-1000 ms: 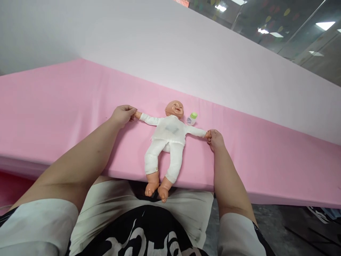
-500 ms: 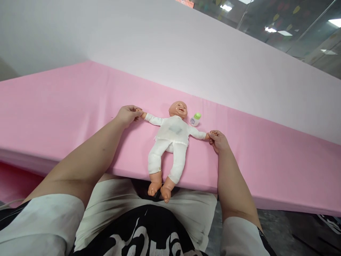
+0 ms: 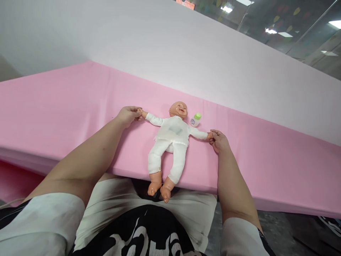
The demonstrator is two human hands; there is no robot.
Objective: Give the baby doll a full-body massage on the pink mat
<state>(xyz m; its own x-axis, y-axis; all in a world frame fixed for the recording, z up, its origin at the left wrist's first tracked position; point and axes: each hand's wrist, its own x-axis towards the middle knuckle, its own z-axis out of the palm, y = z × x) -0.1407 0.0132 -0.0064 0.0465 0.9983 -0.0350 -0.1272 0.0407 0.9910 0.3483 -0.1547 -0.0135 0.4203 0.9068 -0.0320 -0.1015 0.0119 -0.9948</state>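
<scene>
The fingers of the left hand (image 3: 127, 115) were closed on the doll's small hand at the end of its outstretched arm, and those of the right hand (image 3: 218, 140) pinched the doll's other hand in the same way. The doll (image 3: 170, 142), in white clothes, lay face up on the pink mattress (image 3: 66, 106), arms spread wide, its bare feet hanging over the near edge. A small bottle (image 3: 195, 120) with a green cap lay just right of its head. A pale wall (image 3: 160, 46) rose at the far side.
</scene>
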